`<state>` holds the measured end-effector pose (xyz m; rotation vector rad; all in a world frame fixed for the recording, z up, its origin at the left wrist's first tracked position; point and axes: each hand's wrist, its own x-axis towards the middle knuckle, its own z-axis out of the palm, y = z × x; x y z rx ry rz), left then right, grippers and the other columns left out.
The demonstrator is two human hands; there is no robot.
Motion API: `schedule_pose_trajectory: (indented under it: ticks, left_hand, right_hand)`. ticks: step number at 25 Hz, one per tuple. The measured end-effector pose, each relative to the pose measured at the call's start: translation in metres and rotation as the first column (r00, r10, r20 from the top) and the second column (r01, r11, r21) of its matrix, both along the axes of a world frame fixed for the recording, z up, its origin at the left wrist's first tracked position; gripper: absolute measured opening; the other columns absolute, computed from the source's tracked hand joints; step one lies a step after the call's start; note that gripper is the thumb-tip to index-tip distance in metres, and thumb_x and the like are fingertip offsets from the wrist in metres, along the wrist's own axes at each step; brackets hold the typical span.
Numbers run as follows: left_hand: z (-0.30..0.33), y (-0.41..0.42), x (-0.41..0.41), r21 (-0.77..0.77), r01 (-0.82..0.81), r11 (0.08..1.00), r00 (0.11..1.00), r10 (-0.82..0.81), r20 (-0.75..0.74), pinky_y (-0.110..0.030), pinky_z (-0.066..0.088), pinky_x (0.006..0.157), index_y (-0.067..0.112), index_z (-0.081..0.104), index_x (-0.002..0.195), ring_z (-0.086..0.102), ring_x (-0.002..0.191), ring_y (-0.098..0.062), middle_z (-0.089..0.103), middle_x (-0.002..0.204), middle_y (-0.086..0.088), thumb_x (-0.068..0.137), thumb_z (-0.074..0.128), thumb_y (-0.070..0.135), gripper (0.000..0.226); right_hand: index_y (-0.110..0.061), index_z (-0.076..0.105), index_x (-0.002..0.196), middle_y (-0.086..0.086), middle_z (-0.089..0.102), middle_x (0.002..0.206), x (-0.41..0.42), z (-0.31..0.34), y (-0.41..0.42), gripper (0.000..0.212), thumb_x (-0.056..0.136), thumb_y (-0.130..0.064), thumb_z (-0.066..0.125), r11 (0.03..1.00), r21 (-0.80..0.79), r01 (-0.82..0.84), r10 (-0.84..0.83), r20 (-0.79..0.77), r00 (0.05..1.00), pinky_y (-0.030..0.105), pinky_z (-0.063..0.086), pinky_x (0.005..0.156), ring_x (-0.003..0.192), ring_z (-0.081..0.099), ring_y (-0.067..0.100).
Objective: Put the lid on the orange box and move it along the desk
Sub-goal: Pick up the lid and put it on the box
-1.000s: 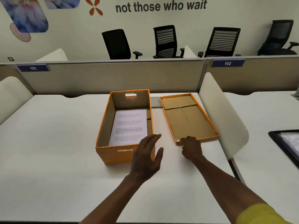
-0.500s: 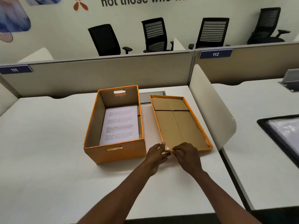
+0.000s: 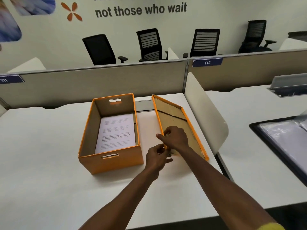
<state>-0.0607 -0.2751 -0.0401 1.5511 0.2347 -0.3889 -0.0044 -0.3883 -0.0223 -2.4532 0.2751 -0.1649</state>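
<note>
The orange box [image 3: 109, 161] stands open on the white desk [image 3: 41, 155], a printed sheet [image 3: 117, 132] lying flat inside it. To its right the orange lid [image 3: 172, 115] is upside down and tilted, its left long edge raised off the desk and its right edge resting down. My right hand [image 3: 176, 137] grips that raised left rim near the front. My left hand [image 3: 157, 157] pinches the lid's near left corner, just right of the box's front right corner.
A white curved divider panel [image 3: 206, 113] stands close behind the lid on the right. A grey partition [image 3: 99, 82] closes the desk's far side. A black-framed tray [image 3: 282, 140] lies on the neighbouring desk. Office chairs line the far wall.
Both hands came onto the lid's near left corner and took hold. The lid, flat on the desk before, now has its left edge lifted. My right hand slid further along the rim.
</note>
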Motion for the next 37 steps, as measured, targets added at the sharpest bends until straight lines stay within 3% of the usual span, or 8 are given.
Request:
schedule_pose_trajectory:
  ticks: [6, 11, 16, 21, 25, 29, 35, 37]
  left_hand:
    - [0.034, 0.004, -0.012, 0.184, 0.031, 0.982, 0.96, -0.08, 0.267, -0.041, 0.061, 0.095, 0.019, 0.061, 0.14, 0.072, 0.105, -0.019, 0.073, 0.123, -0.005, 0.095, 0.07, 0.026, 0.047]
    - [0.061, 0.034, -0.015, 0.016, 0.404, 0.915, 0.864, -0.387, 0.322, -0.024, 0.056, 0.099, 0.037, 0.054, 0.145, 0.06, 0.13, -0.004, 0.062, 0.138, 0.021, 0.089, 0.075, 0.036, 0.06]
    - [0.089, 0.086, 0.002, 0.043, 0.147, 0.988, 0.915, -0.153, 0.374, -0.036, 0.041, 0.116, 0.04, 0.043, 0.151, 0.042, 0.143, -0.005, 0.044, 0.159, 0.011, 0.088, 0.069, 0.054, 0.069]
    - [0.115, 0.133, 0.013, -0.209, 0.229, 0.951, 0.953, -0.176, 0.245, -0.052, 0.036, 0.118, 0.03, 0.029, 0.159, 0.043, 0.147, -0.027, 0.043, 0.161, -0.003, 0.058, 0.072, 0.083, 0.122]
    - [0.117, 0.174, 0.009, -0.479, 0.071, 0.875, 0.977, 0.035, 0.209, -0.059, 0.056, 0.095, 0.04, 0.032, 0.151, 0.064, 0.125, -0.038, 0.059, 0.146, -0.006, 0.064, 0.083, 0.063, 0.103]
    - [0.113, 0.234, 0.016, -0.348, -0.098, 0.932, 0.907, 0.227, 0.354, -0.054, 0.055, 0.1, 0.043, 0.047, 0.133, 0.063, 0.125, -0.03, 0.06, 0.139, 0.005, 0.085, 0.068, 0.039, 0.053]
    - [0.081, 0.301, 0.037, -0.071, -0.17, 0.983, 0.908, 0.184, 0.376, -0.049, 0.052, 0.104, 0.031, 0.042, 0.151, 0.058, 0.13, -0.023, 0.054, 0.148, 0.004, 0.084, 0.069, 0.043, 0.073]
    - [0.066, 0.308, 0.043, 0.01, -0.179, 0.984, 0.925, 0.165, 0.343, -0.053, 0.05, 0.107, 0.032, 0.038, 0.153, 0.057, 0.131, -0.026, 0.052, 0.151, 0.002, 0.082, 0.068, 0.046, 0.078]
  right_hand:
    - [-0.014, 0.071, 0.095, 0.003, 0.075, 0.092, -0.01, 0.031, 0.012, 0.02, 0.086, -0.031, 0.073, 0.987, 0.051, 0.153, -0.16, 0.217, 0.963, 0.02, 0.043, 0.065, 0.076, 0.066, 0.016]
    - [-0.013, 0.067, 0.105, -0.003, 0.069, 0.099, -0.054, 0.105, -0.002, 0.021, 0.091, -0.027, 0.071, 0.937, 0.34, 0.076, -0.215, 0.394, 0.894, 0.029, 0.056, 0.079, 0.09, 0.069, 0.017]
    - [-0.039, 0.07, 0.101, -0.017, 0.074, 0.102, -0.133, 0.192, -0.006, 0.035, 0.076, -0.064, 0.072, 0.837, 0.531, -0.135, -0.159, 0.471, 0.868, 0.027, 0.06, 0.063, 0.084, 0.074, 0.009]
    - [-0.04, 0.065, 0.109, 0.014, 0.066, 0.125, -0.165, 0.228, -0.003, 0.054, 0.07, -0.076, 0.07, 0.778, 0.575, -0.253, -0.031, 0.438, 0.899, 0.069, 0.05, 0.088, 0.11, 0.063, 0.047]
    - [-0.044, 0.057, 0.128, -0.005, 0.071, 0.121, -0.145, 0.22, 0.04, 0.058, 0.074, -0.06, 0.071, 0.622, 0.713, -0.322, -0.017, 0.424, 0.906, 0.045, 0.062, 0.06, 0.092, 0.075, 0.028]
    - [-0.033, 0.055, 0.134, -0.003, 0.07, 0.123, -0.111, 0.183, 0.076, 0.045, 0.091, -0.046, 0.057, 0.626, 0.708, -0.327, -0.015, 0.43, 0.903, 0.04, 0.064, 0.07, 0.099, 0.074, 0.022]
    - [-0.038, 0.048, 0.145, -0.015, 0.062, 0.129, -0.051, 0.086, 0.12, 0.056, 0.092, -0.053, 0.057, 0.714, 0.676, -0.181, 0.106, 0.151, 0.983, 0.027, 0.059, 0.073, 0.114, 0.064, 0.017]
    - [-0.037, 0.042, 0.15, -0.007, 0.057, 0.141, -0.038, 0.052, 0.13, 0.06, 0.094, -0.048, 0.06, 0.758, 0.635, -0.145, 0.138, 0.061, 0.989, 0.041, 0.058, 0.089, 0.121, 0.06, 0.024]
